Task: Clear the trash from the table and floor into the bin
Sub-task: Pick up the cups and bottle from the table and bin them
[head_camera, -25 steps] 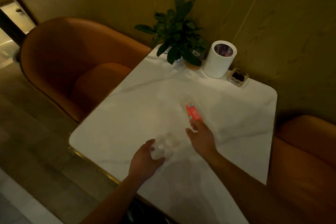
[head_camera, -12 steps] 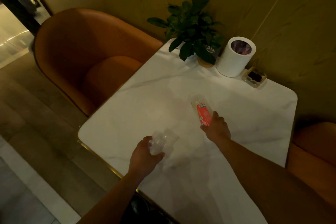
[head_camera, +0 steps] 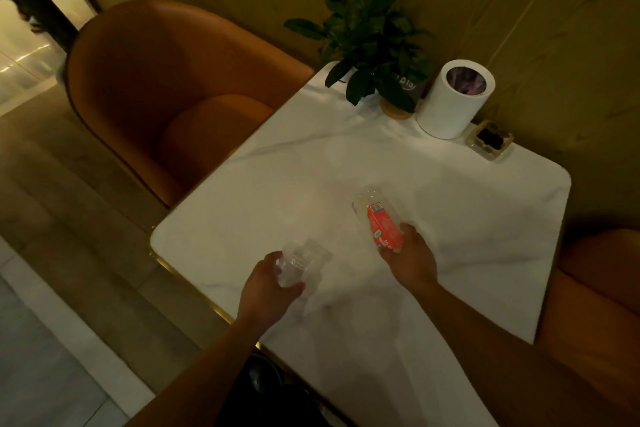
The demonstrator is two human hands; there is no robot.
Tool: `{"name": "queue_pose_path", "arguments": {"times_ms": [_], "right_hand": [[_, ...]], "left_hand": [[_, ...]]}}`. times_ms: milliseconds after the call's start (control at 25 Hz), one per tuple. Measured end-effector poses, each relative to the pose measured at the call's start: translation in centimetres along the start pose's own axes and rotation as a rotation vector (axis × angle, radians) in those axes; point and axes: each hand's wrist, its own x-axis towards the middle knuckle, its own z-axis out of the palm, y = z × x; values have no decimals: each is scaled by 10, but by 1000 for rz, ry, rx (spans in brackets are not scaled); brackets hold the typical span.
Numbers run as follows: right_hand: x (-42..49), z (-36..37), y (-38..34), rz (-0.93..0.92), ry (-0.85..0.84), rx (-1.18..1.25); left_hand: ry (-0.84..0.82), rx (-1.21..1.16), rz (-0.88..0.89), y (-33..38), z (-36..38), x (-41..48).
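White marble worktop (head_camera: 311, 184) carries everything. The left grip (head_camera: 266, 288) curls round a clear crumpled plastic bottle (head_camera: 301, 260), well apart from the white cylindrical bin (head_camera: 450, 104). Nearer this bin, the right grip (head_camera: 410, 260) clasps a clear red-labelled plastic bottle (head_camera: 382, 224). I judge this the gathering step; next, both bottles need carrying to the bin's open top.

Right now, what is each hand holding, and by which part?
The left hand grips a clear bottle by its near end; the right hand grips a red-labelled bottle at the label's near end.
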Motion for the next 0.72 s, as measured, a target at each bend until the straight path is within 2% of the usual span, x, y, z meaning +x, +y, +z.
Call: {"name": "queue_pose_path", "arguments": {"times_ms": [320, 720], "right_hand": [[-60, 15, -11, -129, -42, 80], [-134, 8, 8, -359, -194, 75]], "left_hand": [[59, -7, -39, -32, -6, -26], [181, -215, -134, -55, 11, -127]]}}
